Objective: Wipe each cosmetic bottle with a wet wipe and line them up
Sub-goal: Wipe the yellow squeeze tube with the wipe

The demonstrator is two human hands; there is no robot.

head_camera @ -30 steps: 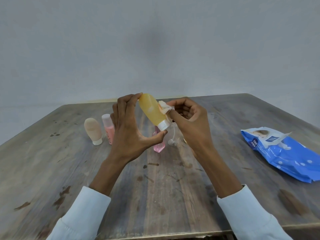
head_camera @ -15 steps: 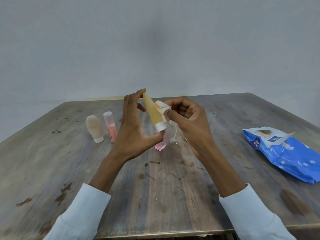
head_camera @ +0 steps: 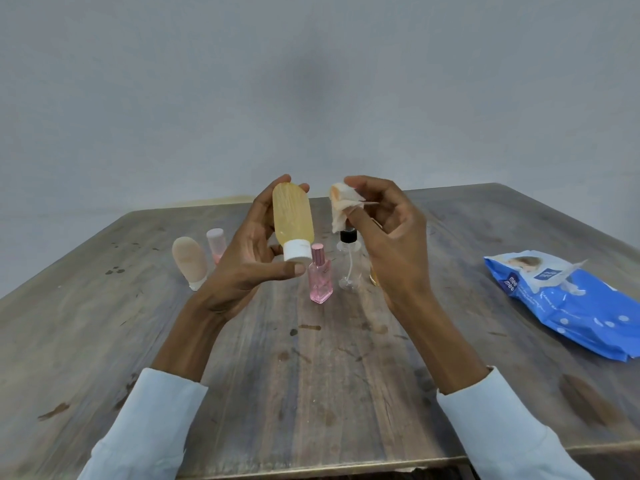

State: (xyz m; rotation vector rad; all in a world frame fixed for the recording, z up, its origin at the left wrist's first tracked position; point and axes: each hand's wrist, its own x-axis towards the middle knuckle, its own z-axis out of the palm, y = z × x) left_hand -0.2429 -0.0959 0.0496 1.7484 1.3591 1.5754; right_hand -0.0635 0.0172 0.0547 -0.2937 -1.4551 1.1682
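Translucent yellow bottle [head_camera: 293, 216] with white cap [head_camera: 296, 250] down, upright, gripped in left hand [head_camera: 251, 251]; right hand [head_camera: 388, 230] pinching crumpled wipe [head_camera: 341, 206], both raised above tabletop [head_camera: 311, 375]

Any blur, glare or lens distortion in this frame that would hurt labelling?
Head view: soft even light, no glare; the yellow bottle and wet wipe read sharply; wide-angle bending curves the table edges; sleeves at the bottom corners look smeared.

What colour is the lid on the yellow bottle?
White; the cap on the yellow bottle shows clearly in the head view.
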